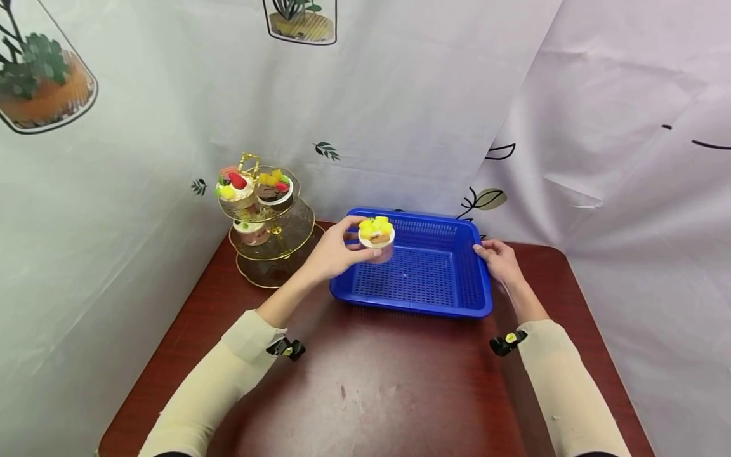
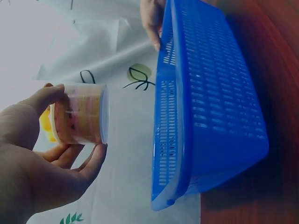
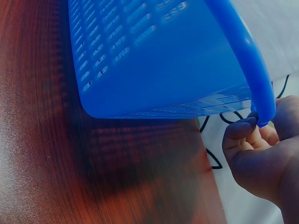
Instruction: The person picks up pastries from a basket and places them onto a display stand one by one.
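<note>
A clear dessert cup topped with yellow fruit cubes is gripped in my left hand, thumb on one side and fingers on the other. In the left wrist view the cup shows pink and tan layers through its wall. It is held above the left part of a blue plastic basket with slotted sides. At the basket's right end, my right hand pinches the rim between thumb and fingers. The right wrist view shows those fingers curled under the rim.
Left of the basket stands a three-tier gold-wire stand. Its top tier carries a cup with a strawberry and a chocolate cup; another cup sits a tier lower. A reddish-brown table lies beneath, with patterned white cloth behind.
</note>
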Demonstrator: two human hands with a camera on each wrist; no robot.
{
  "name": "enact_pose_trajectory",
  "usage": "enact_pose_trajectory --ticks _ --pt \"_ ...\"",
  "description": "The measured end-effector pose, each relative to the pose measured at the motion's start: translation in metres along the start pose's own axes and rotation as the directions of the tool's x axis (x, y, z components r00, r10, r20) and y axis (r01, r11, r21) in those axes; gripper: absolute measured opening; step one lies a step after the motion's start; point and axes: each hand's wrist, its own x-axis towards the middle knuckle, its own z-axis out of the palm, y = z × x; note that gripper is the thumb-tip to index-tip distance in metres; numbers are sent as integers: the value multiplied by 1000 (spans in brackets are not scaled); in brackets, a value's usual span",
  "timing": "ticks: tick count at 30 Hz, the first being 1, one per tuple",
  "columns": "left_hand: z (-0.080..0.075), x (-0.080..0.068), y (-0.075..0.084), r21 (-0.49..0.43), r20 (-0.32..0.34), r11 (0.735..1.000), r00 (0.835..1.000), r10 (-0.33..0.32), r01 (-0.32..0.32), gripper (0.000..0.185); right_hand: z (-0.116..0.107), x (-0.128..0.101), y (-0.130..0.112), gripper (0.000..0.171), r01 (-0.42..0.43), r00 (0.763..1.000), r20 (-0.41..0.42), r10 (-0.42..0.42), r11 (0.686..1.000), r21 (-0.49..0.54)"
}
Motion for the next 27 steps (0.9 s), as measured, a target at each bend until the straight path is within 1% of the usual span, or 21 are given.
enact_pose_trajectory --ticks 5,10,12,14,17,20,27 --pt "0 -4 -4 -31 -77 999 997 -26 23 72 -1 0 -1 42 14 1000 -8 -14 1000 -9" --pt "2 -8 -9 -37 -165 999 986 -33 27 74 -1 1 0 43 11 1000 -13 -11 1000 -5" --pt "0 -10 -11 -30 -197 999 980 -36 30 74 0 1 1 43 3 1000 -10 -3 1000 1" --pt "-2 -11 -13 -43 -225 999 974 -38 29 72 2 1 1 41 -5 1000 -8 5 1000 10" --pt "-6 -13 -15 -69 -267 998 963 -29 11 69 2 1 0 42 -4 1000 -5 4 1000 10" --pt "-10 -16 -17 -67 -306 998 952 -21 0 68 1 0 0 42 -2 1000 -12 2 1000 4" --pt "-9 -25 -21 -23 -383 999 923 -36 30 70 1 0 0 41 -13 1000 -8 13 1000 14"
